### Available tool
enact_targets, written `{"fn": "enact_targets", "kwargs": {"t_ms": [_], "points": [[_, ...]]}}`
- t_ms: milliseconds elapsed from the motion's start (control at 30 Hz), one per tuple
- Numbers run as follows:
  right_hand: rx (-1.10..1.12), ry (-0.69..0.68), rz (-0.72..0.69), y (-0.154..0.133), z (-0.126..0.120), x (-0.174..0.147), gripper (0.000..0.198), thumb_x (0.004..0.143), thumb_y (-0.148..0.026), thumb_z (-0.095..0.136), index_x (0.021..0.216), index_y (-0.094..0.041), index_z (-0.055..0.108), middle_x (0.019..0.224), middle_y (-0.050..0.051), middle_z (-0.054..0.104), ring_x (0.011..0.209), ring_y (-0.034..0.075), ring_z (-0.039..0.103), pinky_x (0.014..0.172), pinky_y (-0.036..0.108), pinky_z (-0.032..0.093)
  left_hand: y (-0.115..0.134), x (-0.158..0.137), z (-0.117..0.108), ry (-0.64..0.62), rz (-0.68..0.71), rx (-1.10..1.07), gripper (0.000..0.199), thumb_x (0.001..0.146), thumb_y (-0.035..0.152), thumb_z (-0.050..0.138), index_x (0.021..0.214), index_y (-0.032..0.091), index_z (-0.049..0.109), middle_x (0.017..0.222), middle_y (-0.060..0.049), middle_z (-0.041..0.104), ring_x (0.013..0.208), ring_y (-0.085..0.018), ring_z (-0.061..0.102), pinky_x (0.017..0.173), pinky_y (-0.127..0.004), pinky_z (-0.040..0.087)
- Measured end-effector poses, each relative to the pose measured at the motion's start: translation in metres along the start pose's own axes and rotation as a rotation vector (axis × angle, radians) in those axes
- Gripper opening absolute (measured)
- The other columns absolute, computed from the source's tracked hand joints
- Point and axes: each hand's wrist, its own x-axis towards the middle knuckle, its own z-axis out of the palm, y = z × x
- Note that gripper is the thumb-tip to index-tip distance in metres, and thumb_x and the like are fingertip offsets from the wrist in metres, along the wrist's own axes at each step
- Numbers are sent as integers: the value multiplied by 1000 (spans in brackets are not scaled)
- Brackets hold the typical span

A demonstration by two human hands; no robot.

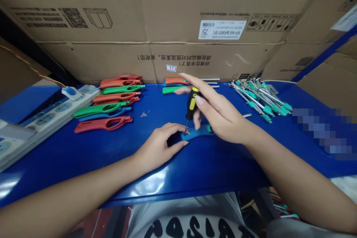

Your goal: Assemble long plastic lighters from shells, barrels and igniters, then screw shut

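Note:
My right hand [220,113] grips a black and yellow screwdriver [192,105] and holds it nearly upright, fingers around the handle. Its tip points down onto a blue lighter [197,133] lying on the table. With thumb and fingertips, my left hand [163,143] pinches the left end of this lighter. A green part shows at the lighter's right side, and a metal tube sticks out beyond my right hand, which hides what lies between. Small screws [144,114] lie loose beyond my left hand.
Several red, green, orange and blue lighter shells [104,123] lie stacked at left, near a white power strip [44,119]. Lighters with metal tubes [175,81] lie at the back. A pile of metal tubes with green parts [259,98] is at right. A cardboard box [111,55] stands behind.

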Motion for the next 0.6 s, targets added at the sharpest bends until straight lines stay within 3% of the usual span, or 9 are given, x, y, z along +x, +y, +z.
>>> {"fn": "enact_targets", "kwargs": {"t_ms": [33, 100, 200, 267, 333, 433, 500, 600], "points": [[78, -60, 17, 1, -1, 0, 46, 109, -26, 29, 154, -24, 35, 131, 8, 66, 65, 7, 66, 64, 23, 57, 0, 0, 0, 5, 3, 3, 20, 90, 21, 71, 109, 21, 66, 113, -5, 74, 107, -22, 70, 99, -39, 54], [80, -73, 9, 4, -2, 1, 43, 108, -28, 36, 150, -24, 41, 130, 7, 67, 69, 8, 68, 65, 22, 57, -1, 0, 0, 6, 10, 14, 20, 90, 22, 71, 110, 22, 66, 113, -5, 74, 108, -22, 69, 100, -40, 54], [-206, 118, -86, 8, -2, 0, 35, 99, -42, 59, 125, -20, 65, 116, 7, 74, 91, 17, 73, 82, 27, 57, -1, 0, 0, -7, 14, 27, 21, 91, 22, 71, 112, 23, 66, 115, -4, 74, 111, -22, 68, 101, -39, 53], [-358, 181, -126, 8, -1, -1, 36, 96, -46, 62, 119, -19, 69, 110, 8, 76, 100, 21, 72, 88, 29, 55, -2, 0, 0, -6, 11, 32, 20, 91, 23, 70, 111, 23, 66, 115, -4, 74, 111, -22, 69, 101, -40, 53], [-322, 128, -91, 5, 1, 0, 37, 104, -38, 48, 133, -19, 61, 119, 8, 73, 104, 18, 71, 87, 28, 55, -2, 0, 0, 1, 8, 35, 20, 91, 23, 70, 111, 23, 66, 114, -4, 74, 109, -22, 69, 101, -40, 54], [-67, 7, -2, 4, 2, 2, 44, 107, -22, 33, 149, -19, 43, 131, 8, 67, 93, 11, 71, 75, 22, 56, -2, 0, 1, -1, 1, 44, 21, 91, 23, 70, 111, 22, 66, 114, -5, 74, 107, -23, 70, 100, -40, 55], [-14, 30, -13, 6, 3, 2, 38, 105, -29, 44, 141, -20, 52, 126, 7, 70, 87, 11, 71, 71, 22, 57, -2, 0, 0, -4, -4, 52, 21, 91, 23, 70, 111, 22, 66, 114, -5, 74, 108, -23, 70, 100, -41, 55], [-208, 179, -99, 10, 3, 1, 37, 93, -49, 65, 115, -19, 68, 111, 6, 75, 96, 18, 71, 85, 28, 57, -1, 1, 0, -2, -6, 61, 21, 91, 23, 70, 112, 23, 67, 114, -4, 74, 108, -23, 70, 100, -41, 55]]}}
